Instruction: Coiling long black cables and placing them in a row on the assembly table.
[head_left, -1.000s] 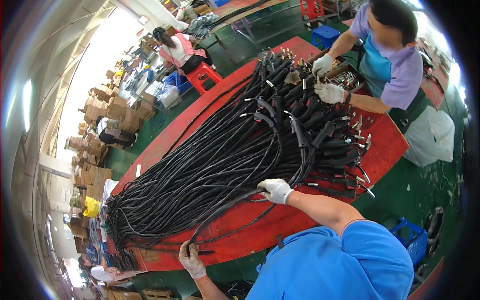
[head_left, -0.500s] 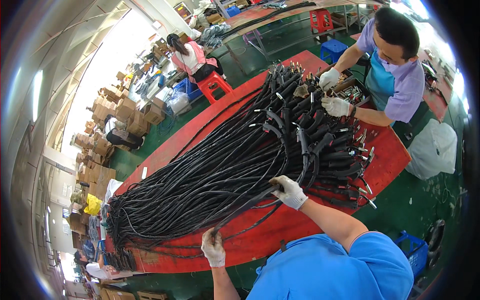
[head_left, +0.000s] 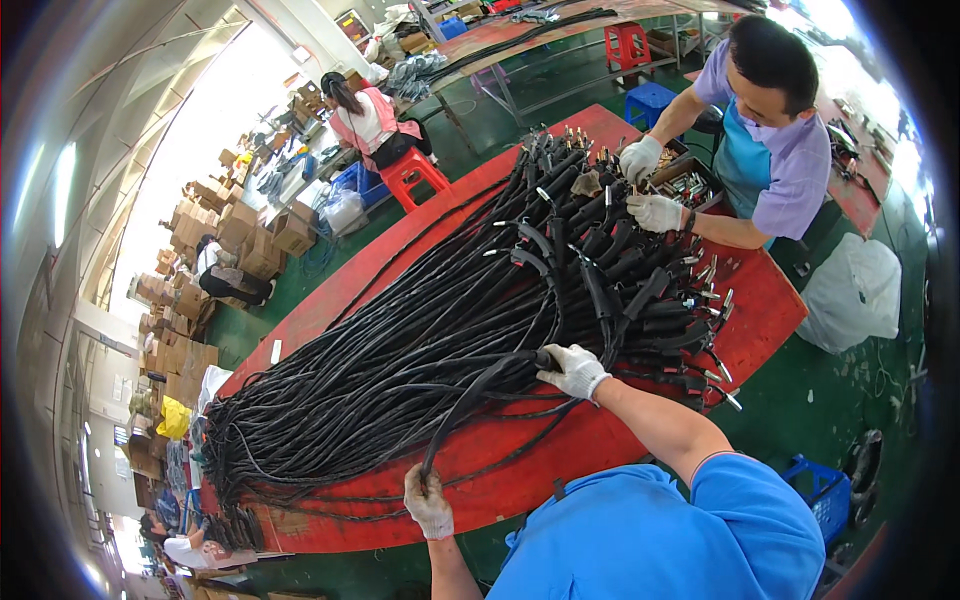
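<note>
Both my hands wear white gloves and hold one thick black cable, which curves between them over the near side of the red table. My left hand is closed round its lower end at the table's near edge. Up and to the right, my right hand grips the cable close to its dark end. Just past my hands lies a large bundle of black cables, fanned out along the table. Toward the right, their ends carry black torch-like handles and metal tips.
Across the table, a co-worker in white gloves handles small metal parts in a box. A white plastic bag and a blue crate are on the floor at right. Red stool and cardboard boxes stand farther left.
The cable between my hands now bows upward more, and its end by my right hand shows more. My right hand has shifted slightly left and up. The whole view has moved a little.
</note>
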